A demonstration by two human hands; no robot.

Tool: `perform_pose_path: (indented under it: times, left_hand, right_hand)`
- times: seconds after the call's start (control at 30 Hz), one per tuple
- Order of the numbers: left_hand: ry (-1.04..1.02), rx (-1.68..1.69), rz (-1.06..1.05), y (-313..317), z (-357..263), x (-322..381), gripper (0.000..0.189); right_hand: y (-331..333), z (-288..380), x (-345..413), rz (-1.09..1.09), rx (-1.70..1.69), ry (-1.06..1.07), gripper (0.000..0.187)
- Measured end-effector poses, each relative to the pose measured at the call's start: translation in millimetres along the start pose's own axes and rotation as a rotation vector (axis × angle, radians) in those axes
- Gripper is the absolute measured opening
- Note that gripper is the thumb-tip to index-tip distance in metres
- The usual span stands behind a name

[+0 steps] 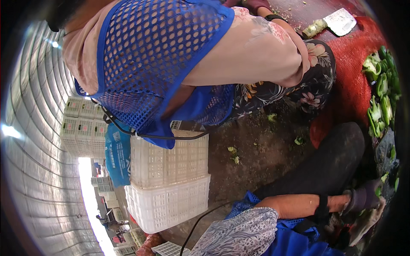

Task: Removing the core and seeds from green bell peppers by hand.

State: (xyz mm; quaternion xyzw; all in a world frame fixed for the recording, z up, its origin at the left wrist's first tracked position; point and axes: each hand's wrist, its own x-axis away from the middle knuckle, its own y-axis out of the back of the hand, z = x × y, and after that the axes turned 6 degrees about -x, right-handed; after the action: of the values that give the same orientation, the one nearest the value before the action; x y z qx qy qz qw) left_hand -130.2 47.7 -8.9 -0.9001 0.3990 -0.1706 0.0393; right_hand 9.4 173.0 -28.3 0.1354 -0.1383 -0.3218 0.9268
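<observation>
My left hand (363,196), in a dark purple glove, is at the lower right, at the end of a bare forearm with a black band. A small green pepper piece (378,191) shows at its fingers; blur and shadow hide whether they grip it. Just below is a pale beige form (368,220), a glove or a cloth; I cannot tell which, so my right hand cannot be made out for certain. Halved and whole green peppers (382,96) lie in a heap at the right rim, beyond my black-clad knee (347,140).
A co-worker in a blue mesh vest (153,48) sits close by, with gloved hands at the top edge. A cleaver (341,22) lies near red mesh sacking (349,70). White plastic crates (169,201) stand stacked behind. A black cable (201,217) runs near my sleeve.
</observation>
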Motion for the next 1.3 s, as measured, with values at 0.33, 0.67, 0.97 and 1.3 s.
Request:
perform_pose_path:
  times: [0.33,0.67,0.97,1.3]
  left_hand:
    - [-0.343,-0.239,-0.147,90,-22,96,0.06]
    - [-0.289,0.265,-0.004,-9,-109,73,0.066]
    - [-0.31,-0.492,-0.117,-3,-102,-33,0.042]
    - [-0.389,-1.348,0.134,-51,-128,-155,0.073]
  right_hand:
    - [-63,135,43,-0.113,-0.354,-0.131,0.05]
    - [-61,194,68,-0.636,-0.382,0.545,0.054]
    - [45,152,120,-0.857,0.306,0.412,0.032]
    - [100,128,120,-0.643,0.946,0.441,0.016]
